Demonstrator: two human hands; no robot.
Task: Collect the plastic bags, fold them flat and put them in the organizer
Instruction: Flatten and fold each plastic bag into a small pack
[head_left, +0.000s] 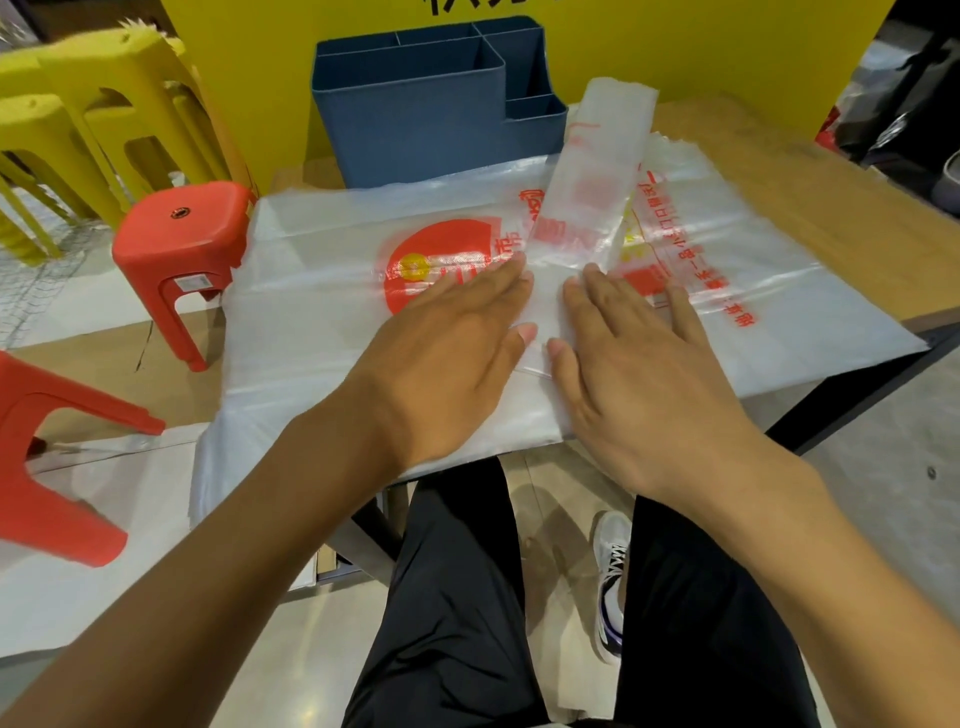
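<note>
Pressing folded plastic bag (571, 208) flat on table (831, 208) | left hand (447, 358), right hand (639, 374): fingers straight, palms down, holding nothing | advice: sweep outward from centre crease to push air out | organizer (426, 130) just behind, no bags visible inside

Translucent white plastic bags (322, 291) carry red print (one yellow dot), beside a dark blue plastic organizer (415, 119) and red plastic stools (176, 244).
</note>
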